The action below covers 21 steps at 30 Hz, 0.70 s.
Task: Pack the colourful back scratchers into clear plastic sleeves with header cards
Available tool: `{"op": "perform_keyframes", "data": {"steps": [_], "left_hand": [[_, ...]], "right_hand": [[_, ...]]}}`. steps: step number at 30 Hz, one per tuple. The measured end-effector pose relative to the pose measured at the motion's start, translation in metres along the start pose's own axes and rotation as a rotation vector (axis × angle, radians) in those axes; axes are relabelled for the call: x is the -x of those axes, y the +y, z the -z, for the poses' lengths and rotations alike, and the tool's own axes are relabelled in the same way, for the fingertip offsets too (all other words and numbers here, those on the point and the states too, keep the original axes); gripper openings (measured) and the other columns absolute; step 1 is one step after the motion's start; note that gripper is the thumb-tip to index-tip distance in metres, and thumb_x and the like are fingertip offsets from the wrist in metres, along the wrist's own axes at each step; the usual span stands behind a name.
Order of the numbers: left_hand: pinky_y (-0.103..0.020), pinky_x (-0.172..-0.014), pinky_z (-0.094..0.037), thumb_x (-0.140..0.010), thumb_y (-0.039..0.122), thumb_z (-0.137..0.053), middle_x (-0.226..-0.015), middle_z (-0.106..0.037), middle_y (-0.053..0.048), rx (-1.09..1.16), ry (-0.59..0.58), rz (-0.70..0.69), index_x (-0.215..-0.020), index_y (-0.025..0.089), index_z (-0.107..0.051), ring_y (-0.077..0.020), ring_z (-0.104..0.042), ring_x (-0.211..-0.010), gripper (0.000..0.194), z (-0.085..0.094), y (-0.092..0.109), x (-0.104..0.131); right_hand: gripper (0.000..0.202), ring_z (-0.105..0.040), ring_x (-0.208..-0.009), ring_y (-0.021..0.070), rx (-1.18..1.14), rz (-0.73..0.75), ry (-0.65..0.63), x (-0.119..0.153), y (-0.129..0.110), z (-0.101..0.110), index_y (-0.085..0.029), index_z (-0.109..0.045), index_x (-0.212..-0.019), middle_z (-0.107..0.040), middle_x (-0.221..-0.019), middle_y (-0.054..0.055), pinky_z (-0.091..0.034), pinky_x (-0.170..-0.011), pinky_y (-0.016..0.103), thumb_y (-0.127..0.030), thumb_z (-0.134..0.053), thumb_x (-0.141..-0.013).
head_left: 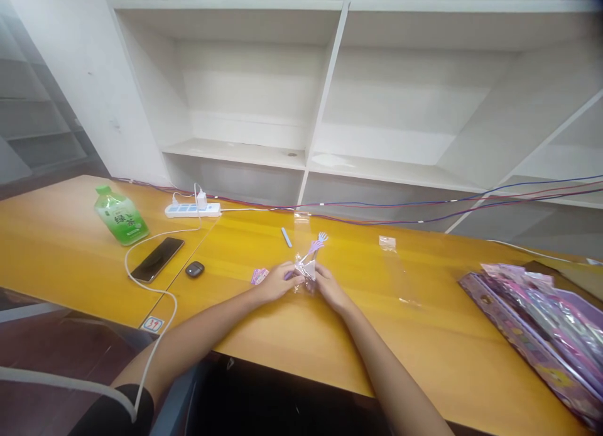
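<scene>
My left hand (277, 283) and my right hand (330, 289) meet over the middle of the table. Between them, the closed fingers of both grip a crinkled clear plastic bag (306, 269). Two thin sticks with small hand-shaped ends rise from the grip: a purple hand-shaped stick (316, 246) and a light blue hand-shaped stick (323, 237). Whether their lower parts sit inside the bag is hard to see. Something purple shows at my left fingertips. Beside the left hand lie small pink and purple cards (259, 276). A short light blue strip (286, 237) rests farther back.
Flat clear bags lie at the right (400, 269) and back (302, 220). A purple box (499, 323) of wrapped items stands far right. Leftward are a green bottle (121, 217), phone (158, 260), black gadget (195, 269), power strip (181, 210) and white cable (173, 298).
</scene>
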<state>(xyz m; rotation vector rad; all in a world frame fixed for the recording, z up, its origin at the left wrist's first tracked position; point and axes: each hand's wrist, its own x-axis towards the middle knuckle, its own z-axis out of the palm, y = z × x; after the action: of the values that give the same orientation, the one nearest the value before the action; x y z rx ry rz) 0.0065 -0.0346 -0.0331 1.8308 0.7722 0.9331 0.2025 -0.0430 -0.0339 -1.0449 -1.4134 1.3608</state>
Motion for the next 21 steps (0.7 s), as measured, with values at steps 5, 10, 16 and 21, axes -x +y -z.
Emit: {"op": "perform_keyframes", "data": {"steps": [5,10,16,21], "left_hand": [[-0.035,-0.099,-0.049,-0.094,0.046,-0.067,-0.105,-0.067,-0.007,-0.115,-0.042,0.031,-0.093,0.016,-0.075,-0.0208,-0.063,-0.1,0.031,0.003,0.002,0.002],[-0.033,-0.095,-0.051,-0.088,0.047,-0.074,-0.107,-0.061,-0.007,-0.085,-0.001,0.036,-0.094,0.017,-0.076,-0.0188,-0.062,-0.099,0.031,0.0,-0.006,0.001],[-0.037,-0.094,-0.054,-0.079,0.049,-0.084,-0.103,-0.07,-0.009,0.128,0.192,0.102,-0.101,0.015,-0.072,-0.0205,-0.067,-0.097,0.043,0.006,-0.003,-0.004],[-0.03,-0.077,-0.056,-0.072,0.045,-0.089,-0.093,-0.071,-0.004,0.307,0.328,0.107,-0.099,0.017,-0.064,-0.0159,-0.066,-0.084,0.046,0.006,-0.001,-0.007]], "right_hand": [[0.047,-0.065,-0.088,0.0208,-0.021,0.067,0.043,-0.002,0.004,-0.001,-0.019,-0.07,-0.101,-0.073,-0.096,0.005,-0.053,-0.079,0.032,-0.062,-0.074,-0.082],[0.046,-0.065,-0.087,0.021,-0.071,0.103,0.205,-0.008,0.007,0.004,-0.02,-0.067,-0.097,-0.071,-0.092,0.004,-0.054,-0.08,0.033,-0.064,-0.072,-0.083],[0.043,-0.054,-0.061,0.0115,-0.375,0.261,0.461,-0.011,-0.005,0.027,-0.025,-0.056,-0.095,-0.055,-0.075,-0.004,-0.049,-0.058,0.024,-0.064,-0.072,-0.084],[0.043,-0.019,-0.043,0.0025,-0.379,0.152,0.323,-0.001,-0.017,0.03,-0.022,-0.062,-0.101,-0.045,-0.07,-0.007,-0.014,-0.039,0.018,-0.06,-0.073,-0.085]]}}
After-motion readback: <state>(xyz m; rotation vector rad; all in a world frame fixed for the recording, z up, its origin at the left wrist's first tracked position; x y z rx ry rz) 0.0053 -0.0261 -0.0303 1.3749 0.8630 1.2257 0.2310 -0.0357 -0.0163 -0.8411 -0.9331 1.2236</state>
